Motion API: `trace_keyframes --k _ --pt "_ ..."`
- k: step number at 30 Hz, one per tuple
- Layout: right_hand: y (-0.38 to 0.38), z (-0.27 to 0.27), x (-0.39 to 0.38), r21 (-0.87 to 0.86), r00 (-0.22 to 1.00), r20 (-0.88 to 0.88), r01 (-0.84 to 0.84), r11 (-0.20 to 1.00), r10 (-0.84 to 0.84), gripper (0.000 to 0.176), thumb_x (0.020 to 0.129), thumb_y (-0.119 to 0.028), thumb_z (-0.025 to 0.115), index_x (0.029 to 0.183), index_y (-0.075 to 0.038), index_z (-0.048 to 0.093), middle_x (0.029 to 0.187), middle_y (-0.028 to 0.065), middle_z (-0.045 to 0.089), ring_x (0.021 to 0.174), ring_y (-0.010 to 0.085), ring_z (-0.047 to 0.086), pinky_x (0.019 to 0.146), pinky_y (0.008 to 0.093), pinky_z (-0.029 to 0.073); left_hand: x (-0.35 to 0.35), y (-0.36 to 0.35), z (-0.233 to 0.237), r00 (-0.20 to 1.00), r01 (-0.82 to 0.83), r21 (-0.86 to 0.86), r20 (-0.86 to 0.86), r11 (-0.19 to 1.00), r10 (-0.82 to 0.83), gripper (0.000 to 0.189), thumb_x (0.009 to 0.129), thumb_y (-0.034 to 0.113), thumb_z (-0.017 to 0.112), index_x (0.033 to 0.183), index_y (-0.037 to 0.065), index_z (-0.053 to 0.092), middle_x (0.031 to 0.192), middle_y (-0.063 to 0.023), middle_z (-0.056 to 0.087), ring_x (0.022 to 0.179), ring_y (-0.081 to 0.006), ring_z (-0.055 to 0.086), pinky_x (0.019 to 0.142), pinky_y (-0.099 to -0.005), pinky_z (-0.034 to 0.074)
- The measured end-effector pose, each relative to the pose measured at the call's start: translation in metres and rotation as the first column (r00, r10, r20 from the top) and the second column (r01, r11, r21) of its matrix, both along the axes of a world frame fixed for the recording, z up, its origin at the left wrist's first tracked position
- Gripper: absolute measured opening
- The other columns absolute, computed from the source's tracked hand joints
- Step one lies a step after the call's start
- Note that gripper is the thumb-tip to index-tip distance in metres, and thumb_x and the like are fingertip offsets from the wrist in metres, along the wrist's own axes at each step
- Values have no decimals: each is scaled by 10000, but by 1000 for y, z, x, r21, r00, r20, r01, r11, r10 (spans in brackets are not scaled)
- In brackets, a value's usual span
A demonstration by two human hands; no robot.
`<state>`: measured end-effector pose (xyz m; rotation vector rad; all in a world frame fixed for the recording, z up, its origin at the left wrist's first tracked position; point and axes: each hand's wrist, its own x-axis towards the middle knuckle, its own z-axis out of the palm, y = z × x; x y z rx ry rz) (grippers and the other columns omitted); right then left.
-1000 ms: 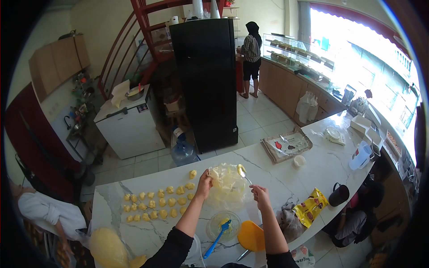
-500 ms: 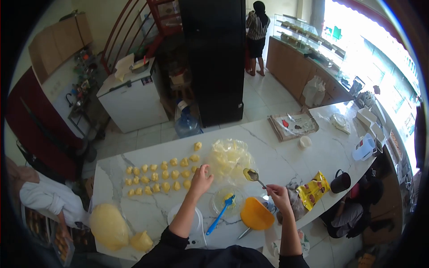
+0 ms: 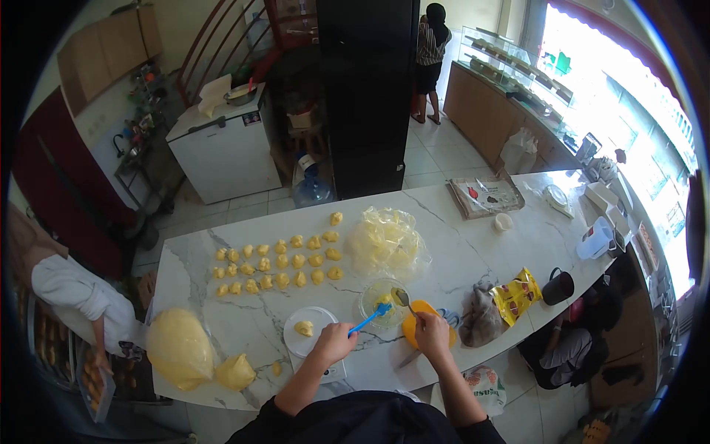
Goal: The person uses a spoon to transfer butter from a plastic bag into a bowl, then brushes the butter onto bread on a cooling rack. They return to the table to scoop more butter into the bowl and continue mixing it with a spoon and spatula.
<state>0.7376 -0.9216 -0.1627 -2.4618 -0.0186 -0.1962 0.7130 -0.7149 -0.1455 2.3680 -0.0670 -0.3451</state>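
Observation:
My left hand [image 3: 334, 344] is closed around the handle of a blue spatula [image 3: 364, 322], whose head rests inside a clear bowl [image 3: 363, 305] with yellow residue. In my right hand [image 3: 432, 333] is a metal spoon [image 3: 402, 297], its bowl end at the right rim of the clear bowl. An orange bowl [image 3: 422, 306] lies partly hidden behind my right hand. Left of my left hand, a piece of yellow dough [image 3: 303, 328] sits on the round plate of a white kitchen scale [image 3: 294, 343]. Rows of dough pieces [image 3: 282, 261] lie farther back on the left.
Crumpled clear plastic [image 3: 388, 244] stands behind the bowl. A large bagged dough mass [image 3: 177, 348] is at the left. A yellow packet [image 3: 518, 296] and a dark mug [image 3: 559, 284] stand to the right. A person in white [image 3: 78, 296] holds a tray at the left.
My left hand has come down from beside the plastic and taken hold of the blue spatula. My right hand has brought the spoon left and down to the clear bowl.

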Motion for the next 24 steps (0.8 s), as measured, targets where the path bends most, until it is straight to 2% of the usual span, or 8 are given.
trace_keyframes --k 2,3,5,13,16,19,23,24 --pt "9 -7 1 -35 999 -52 14 999 -15 146 677 -99 485 741 -22 591 615 166 544 602 309 539 579 366 426 -4 0 8 987 -20 180 160 984 -9 180 722 165 464 683 5 536 623 -170 546 611 -317 539 579 -381 434" --pt "13 -9 1 -68 994 -107 21 997 -28 144 673 -97 484 728 -20 593 608 174 538 605 320 533 582 375 422 -9 -2 14 986 -18 179 165 984 -12 180 722 165 464 683 5 536 623 -170 546 611 -317 539 579 -381 434" --pt "21 -14 0 -45 993 -107 38 998 -42 143 668 -93 481 716 -21 595 605 182 534 604 327 530 583 379 420 -15 -10 24 971 -42 217 238 975 -11 159 729 141 442 673 15 520 639 -169 545 630 -333 533 578 -396 429" --pt "32 -11 -6 58 992 -117 59 997 -52 148 656 -85 470 681 -8 595 596 205 517 590 343 525 581 389 418 -11 -27 0 982 8 289 179 957 -62 128 710 89 428 706 -3 517 640 -189 546 636 -335 549 573 -392 448" --pt "23 -1 -11 6 992 -118 40 999 -39 152 656 -90 474 687 -1 593 594 202 521 595 343 526 588 382 422 -6 -25 -2 986 -2 315 159 949 -51 127 703 76 424 717 -9 518 641 -193 548 648 -331 557 577 -384 455" --pt "15 17 -17 -31 994 -112 17 999 -20 151 656 -91 462 626 8 572 609 210 524 612 359 521 593 415 419 -4 -22 -9 985 0 323 161 946 -55 128 703 71 421 725 -11 516 638 -192 548 651 -329 559 579 -380 457" --pt "18 32 -18 -62 995 -73 69 996 -74 146 665 -97 455 661 -15 576 624 198 532 616 351 522 588 416 416 -8 -23 -8 972 -24 313 228 949 -51 127 727 95 420 713 6 510 607 -183 541 594 -339 544 541 -400 444" --pt "21 29 -17 -109 996 -80 27 994 -36 140 668 -95 453 683 -29 576 642 189 535 628 340 527 583 407 417 -9 -23 -5 972 -21 312 227 950 -53 127 727 95 420 713 6 510 607 -183 541 594 -339 544 541 -400 444"
